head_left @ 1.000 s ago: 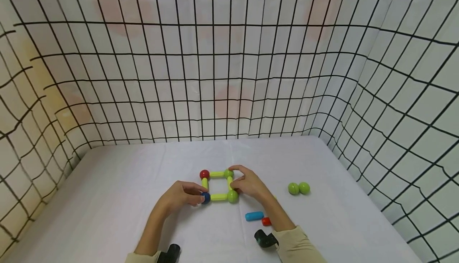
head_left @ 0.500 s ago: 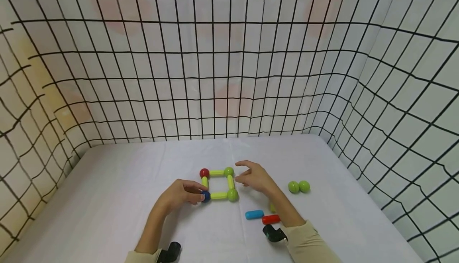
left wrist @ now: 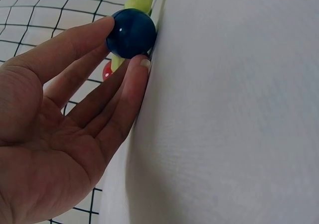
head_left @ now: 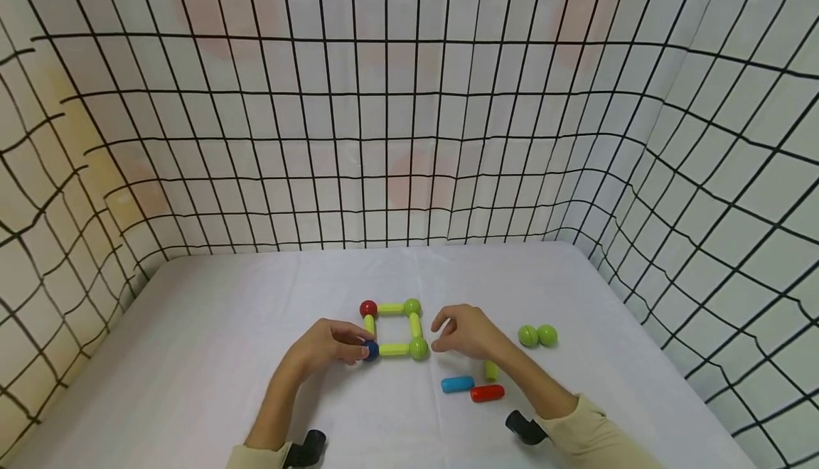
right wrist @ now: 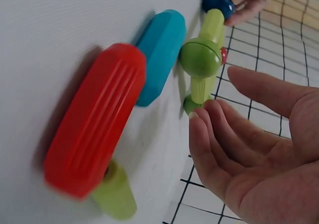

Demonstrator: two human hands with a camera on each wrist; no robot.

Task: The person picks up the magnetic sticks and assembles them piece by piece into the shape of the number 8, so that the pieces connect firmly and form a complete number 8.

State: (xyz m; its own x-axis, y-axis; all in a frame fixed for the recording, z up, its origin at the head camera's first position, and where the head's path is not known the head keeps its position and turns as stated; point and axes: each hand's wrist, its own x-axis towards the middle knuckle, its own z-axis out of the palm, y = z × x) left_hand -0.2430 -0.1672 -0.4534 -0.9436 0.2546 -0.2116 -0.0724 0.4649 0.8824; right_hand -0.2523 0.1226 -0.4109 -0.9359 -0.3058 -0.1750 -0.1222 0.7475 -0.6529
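A square frame of balls and yellow-green sticks lies on the white table. Its corners are a red ball [head_left: 368, 309], a blue ball [head_left: 370, 350] and two green balls, the far right one [head_left: 412, 306] and the near right one [head_left: 419, 348]. My left hand [head_left: 328, 347] pinches the blue ball between thumb and fingers; the left wrist view shows the blue ball [left wrist: 131, 33] at the fingertips. To the right of the frame, my right hand [head_left: 470, 331] hovers apart from it, fingers loosely bent, holding nothing.
Near the right forearm lie a blue stick [head_left: 457, 384], a red stick [head_left: 488, 393] and a yellow-green stick [head_left: 490, 370]. Two loose green balls [head_left: 537, 335] sit side by side further right. Black netting [head_left: 409, 135] stands around the table's back and sides.
My right hand has let go of the frame's right side and moved right and toward me, uncovering the red and yellow-green sticks. My left hand stays at the blue ball.
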